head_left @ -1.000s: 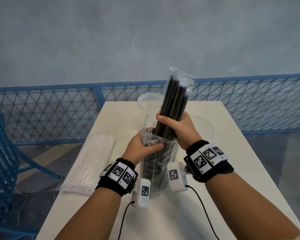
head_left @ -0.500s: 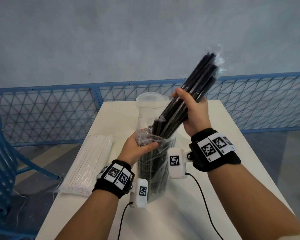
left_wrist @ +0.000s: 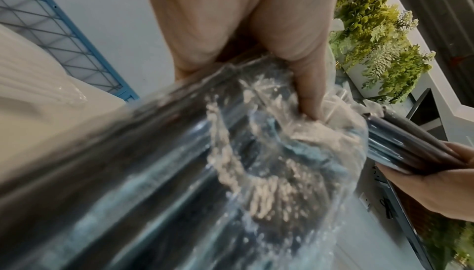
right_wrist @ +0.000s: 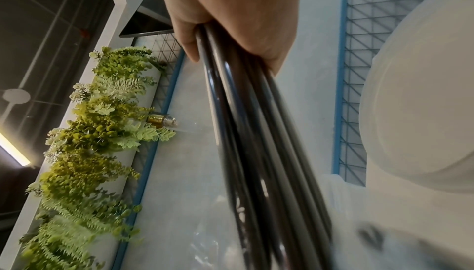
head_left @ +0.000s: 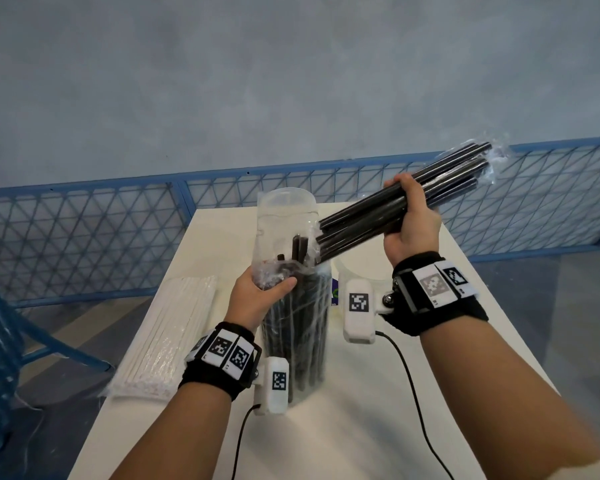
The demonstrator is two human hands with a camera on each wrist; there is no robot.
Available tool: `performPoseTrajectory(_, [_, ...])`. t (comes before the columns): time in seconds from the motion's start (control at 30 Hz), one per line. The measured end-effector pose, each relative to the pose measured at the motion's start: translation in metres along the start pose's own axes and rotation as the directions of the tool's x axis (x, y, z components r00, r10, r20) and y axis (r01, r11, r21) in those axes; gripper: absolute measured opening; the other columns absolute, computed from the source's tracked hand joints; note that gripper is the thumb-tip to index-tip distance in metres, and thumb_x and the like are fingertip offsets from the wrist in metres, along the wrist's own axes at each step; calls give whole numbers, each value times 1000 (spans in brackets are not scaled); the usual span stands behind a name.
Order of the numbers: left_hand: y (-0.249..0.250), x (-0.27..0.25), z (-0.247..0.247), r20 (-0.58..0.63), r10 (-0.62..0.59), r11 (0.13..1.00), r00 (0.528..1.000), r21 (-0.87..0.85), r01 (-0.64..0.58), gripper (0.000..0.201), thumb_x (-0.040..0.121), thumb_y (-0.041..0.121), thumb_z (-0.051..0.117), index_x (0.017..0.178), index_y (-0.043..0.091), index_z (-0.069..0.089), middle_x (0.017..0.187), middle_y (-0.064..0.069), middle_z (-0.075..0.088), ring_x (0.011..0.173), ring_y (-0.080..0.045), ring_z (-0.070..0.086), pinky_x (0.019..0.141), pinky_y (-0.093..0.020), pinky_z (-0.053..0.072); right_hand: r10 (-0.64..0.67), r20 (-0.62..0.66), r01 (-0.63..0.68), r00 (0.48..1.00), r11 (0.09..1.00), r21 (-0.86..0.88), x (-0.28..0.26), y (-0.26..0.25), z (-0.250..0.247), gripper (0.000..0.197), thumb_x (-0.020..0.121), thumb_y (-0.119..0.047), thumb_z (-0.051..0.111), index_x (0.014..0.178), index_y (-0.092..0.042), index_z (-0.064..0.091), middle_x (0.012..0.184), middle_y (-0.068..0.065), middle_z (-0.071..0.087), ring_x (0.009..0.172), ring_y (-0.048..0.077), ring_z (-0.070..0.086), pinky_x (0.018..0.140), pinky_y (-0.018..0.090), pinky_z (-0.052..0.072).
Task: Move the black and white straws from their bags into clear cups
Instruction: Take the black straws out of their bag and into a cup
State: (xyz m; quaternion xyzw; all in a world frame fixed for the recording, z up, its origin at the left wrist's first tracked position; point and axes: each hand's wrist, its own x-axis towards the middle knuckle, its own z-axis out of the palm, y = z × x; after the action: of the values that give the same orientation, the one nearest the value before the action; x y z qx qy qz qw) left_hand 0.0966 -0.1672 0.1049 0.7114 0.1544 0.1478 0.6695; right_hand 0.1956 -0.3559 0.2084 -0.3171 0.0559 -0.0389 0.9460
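A clear bag of black straws (head_left: 297, 327) stands upright on the white table (head_left: 378, 393). My left hand (head_left: 274, 285) grips its crumpled open top; the wrist view shows the fingers (left_wrist: 305, 84) pinching the plastic (left_wrist: 269, 152). My right hand (head_left: 407, 213) holds a bundle of black straws (head_left: 368, 223) clear of the bag, tilted up to the right, with a scrap of plastic at its far tip. From the right wrist the bundle (right_wrist: 256, 142) runs out of my fist. A tall clear cup (head_left: 286, 216) stands behind the bag. A bag of white straws (head_left: 174, 334) lies at the table's left.
A second clear cup (head_left: 359, 270) sits partly hidden behind my right wrist camera, seen large in the right wrist view (right_wrist: 423, 112). A blue mesh fence (head_left: 84, 237) runs behind the table. A blue chair (head_left: 0, 341) stands at the left. Wrist-camera cables cross the near tabletop.
My right hand has pulled the bundle of black straws up out of the bag and swung it right, from upright to nearly level. My left hand stayed on the bag's top.
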Motion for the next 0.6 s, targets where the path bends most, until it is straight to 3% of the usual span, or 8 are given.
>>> performPoseTrajectory(0.1, [-1,4,2,-54,25,999,998,46,-22,28,71,16,79,94,24,65,95,-1,71,96,-23,66,94,-44,51,-22,-57,22,998,1000,11,6,-12,-8,34,79,-7,69,109,-2,55,80,9,64,69,18,64,68,31,56])
performPoseTrajectory(0.27, [-2,8,-2,-138,36,999,990,12,-35,28,74,15,77,98,20,64,93,2,68,98,-23,65,95,-39,50,-181,-137,167,974,980,-108,18,-26,-23,53,77,-10,71,123,5,49,87,9,65,77,17,65,73,31,56])
performPoseTrajectory(0.33, [0,8,1,-125,46,999,991,13,-45,29,73,17,78,98,20,65,96,0,70,98,-22,65,96,-41,50,-251,-117,220,961,948,-228,20,-24,-27,49,77,-10,72,120,-2,51,97,7,66,89,18,65,87,35,54])
performPoseTrajectory(0.4, [3,6,8,-104,53,999,993,8,-53,31,72,18,79,101,17,67,99,-3,71,99,-22,66,96,-43,50,-297,-76,256,952,906,-338,19,-16,-30,42,78,-9,72,114,-15,51,102,-3,64,97,12,63,97,32,48])
performPoseTrajectory(0.47, [6,3,16,-91,67,998,994,16,-66,34,72,18,79,104,14,67,100,-3,71,99,-21,66,95,-41,50,-301,-8,271,954,869,-414,18,-5,-36,44,78,-9,72,113,-21,50,105,-6,62,102,11,61,100,32,46])
performPoseTrajectory(0.6, [7,-2,22,-67,77,997,995,29,-75,34,72,17,79,104,16,66,100,-1,71,98,-19,66,94,-39,51,-263,120,282,957,756,-591,20,12,-54,47,74,-10,75,115,-20,52,109,-3,62,104,14,60,98,36,48])
